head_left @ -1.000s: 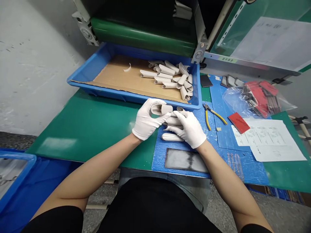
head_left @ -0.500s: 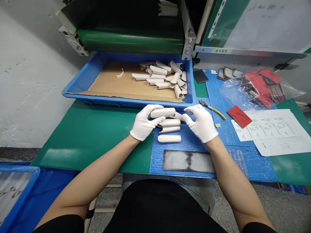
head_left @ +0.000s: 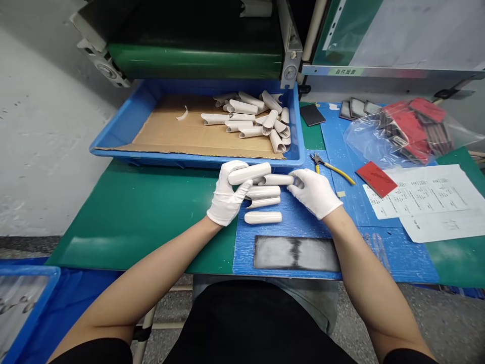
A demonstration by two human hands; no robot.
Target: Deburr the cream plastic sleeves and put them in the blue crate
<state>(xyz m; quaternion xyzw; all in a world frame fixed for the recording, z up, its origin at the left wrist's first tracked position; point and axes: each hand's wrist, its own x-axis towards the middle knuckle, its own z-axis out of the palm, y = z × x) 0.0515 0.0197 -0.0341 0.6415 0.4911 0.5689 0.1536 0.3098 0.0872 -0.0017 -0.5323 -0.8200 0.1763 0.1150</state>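
Gripped in my white-gloved left hand [head_left: 228, 194] is a white curved plastic piece [head_left: 250, 173], tilted up a little at its right end. My right hand [head_left: 312, 191], gloved too, has its thumb and fingers closed on the right end of a second white plastic piece [head_left: 278, 179], just right of and behind the first. Below them several similar white pieces [head_left: 263, 191] lie on the blue mat [head_left: 299, 217], the nearest one [head_left: 262, 217] by itself. A grey-black sanding sheet [head_left: 296, 253] lies along the table's front edge.
A blue bin [head_left: 197, 161] with cardboard and several white pieces stands under a green conveyor roller [head_left: 197, 61]. To the right are yellow-handled cutters [head_left: 337, 173], a red pad [head_left: 377, 179], paper sheets [head_left: 428, 197] and a plastic bag of red pads [head_left: 415, 131].
My left hand has tilted its piece and shifted slightly left. My right hand, apart from the second piece before, has closed on its right end. The view has shifted slightly.
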